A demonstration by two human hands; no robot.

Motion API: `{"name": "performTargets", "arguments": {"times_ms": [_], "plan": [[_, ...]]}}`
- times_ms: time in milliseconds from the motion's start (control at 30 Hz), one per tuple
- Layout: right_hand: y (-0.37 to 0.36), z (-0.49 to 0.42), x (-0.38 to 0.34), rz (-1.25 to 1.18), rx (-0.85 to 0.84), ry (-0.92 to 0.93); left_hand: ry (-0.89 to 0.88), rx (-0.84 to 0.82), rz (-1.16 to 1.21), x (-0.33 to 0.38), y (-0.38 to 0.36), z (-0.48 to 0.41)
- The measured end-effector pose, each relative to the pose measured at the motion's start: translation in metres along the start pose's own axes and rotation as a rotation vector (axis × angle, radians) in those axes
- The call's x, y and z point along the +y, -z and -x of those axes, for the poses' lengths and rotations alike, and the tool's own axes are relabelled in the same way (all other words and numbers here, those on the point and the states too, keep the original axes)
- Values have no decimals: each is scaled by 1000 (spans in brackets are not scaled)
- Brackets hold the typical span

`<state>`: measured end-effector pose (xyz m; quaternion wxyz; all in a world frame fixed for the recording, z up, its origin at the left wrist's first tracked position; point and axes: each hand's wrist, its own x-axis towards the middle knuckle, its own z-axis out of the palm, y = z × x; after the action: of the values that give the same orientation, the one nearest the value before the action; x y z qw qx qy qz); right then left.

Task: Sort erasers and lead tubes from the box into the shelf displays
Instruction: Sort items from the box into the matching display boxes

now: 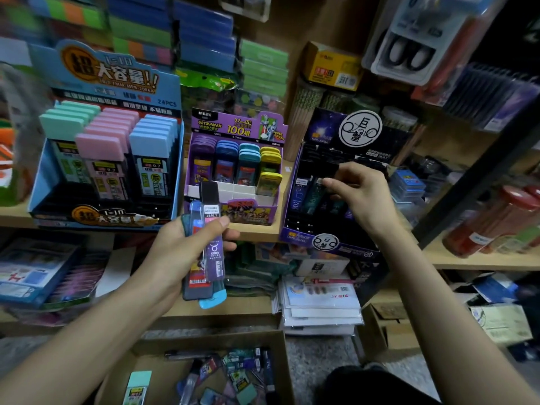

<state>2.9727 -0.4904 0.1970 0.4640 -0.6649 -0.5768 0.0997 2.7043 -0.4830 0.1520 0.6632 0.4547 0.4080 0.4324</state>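
Head view: both hands busy with lead tubes at the shelf

The left hand (187, 244) grips a fanned bunch of lead tubes (211, 247), thumb curled across their fronts. The bunch stands roughly upright in front of the wooden shelf (260, 233), just below the purple display (233, 197). The front tube in the bunch is purple with a black cap, and a light blue cap sticks out at the bottom.

The right hand (359, 194) reaches into the dark display (295, 229) on the right. Its thumb and forefinger pinch the black top of a single tube (328, 170), which sits among the other tubes in that display's upper rows.

On the left of the shelf stands the blue display (43, 185), with rows of mint, pink and blue capped tubes. The purple display between the two others holds purple, blue, teal and yellow cases, and its front white slots are bare.

Low in the frame, on the floor, lies the cardboard box (282, 363). Loose tubes (242, 372) lie scattered inside it, and a mint-capped one (139, 385) lies apart near the left side
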Motion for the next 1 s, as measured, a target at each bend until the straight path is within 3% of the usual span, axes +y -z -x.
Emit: {"name": "performTargets", "arguments": {"times_ms": [333,467,533,667,800,1000], "plan": [[-14,3,-2,339,25,-90,-15,-5,6,1,-2,2],[0,5,-26,658,-48,-173,-25,-26,22,4,-5,4],[6,8,-47,504,-145,-165,-24,-50,22,6,-5,6],[-17,38,-89,-80,-362,-140,-3,-132,17,6,-8,9],[-46,63,-100,-441,-473,-304,-11,-200,-8,0,-10,11],[-49,60,-94,-593,-417,-424,-55,-193,4,-6,-16,8]]}}
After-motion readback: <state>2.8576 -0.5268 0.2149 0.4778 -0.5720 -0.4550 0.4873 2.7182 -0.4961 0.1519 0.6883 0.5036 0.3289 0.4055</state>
